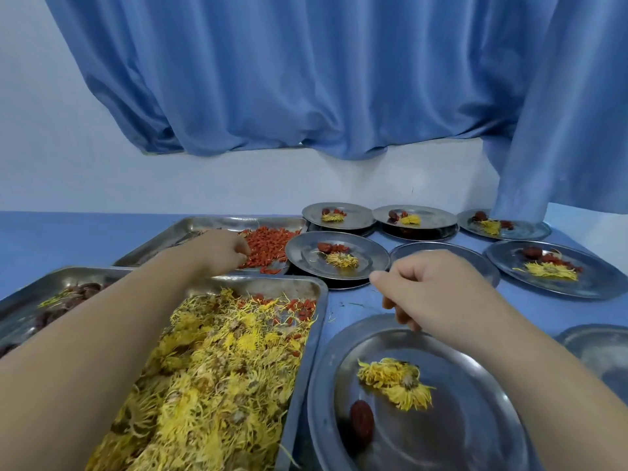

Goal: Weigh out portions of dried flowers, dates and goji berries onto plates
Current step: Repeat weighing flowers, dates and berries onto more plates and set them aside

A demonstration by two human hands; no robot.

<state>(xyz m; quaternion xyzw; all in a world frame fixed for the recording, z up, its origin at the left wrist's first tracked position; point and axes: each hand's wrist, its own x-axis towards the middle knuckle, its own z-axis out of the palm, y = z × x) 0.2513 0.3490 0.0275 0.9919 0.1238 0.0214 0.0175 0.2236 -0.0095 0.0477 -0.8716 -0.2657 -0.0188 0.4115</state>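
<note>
Round steel plate (475,436) 5 o'clock, frilly dried flower (396,380), wrinkled date (362,419), left hand (221,249) grip pinching goji berries (268,246), right hand (431,287) curled, hold unclear

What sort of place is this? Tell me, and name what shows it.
Probably a small food-packing workroom, not a home kitchen: a steel tray heaped with dried flowers, another with goji berries, and rows of steel plates bearing matching portions, all on a blue table below a blue curtain.
</note>
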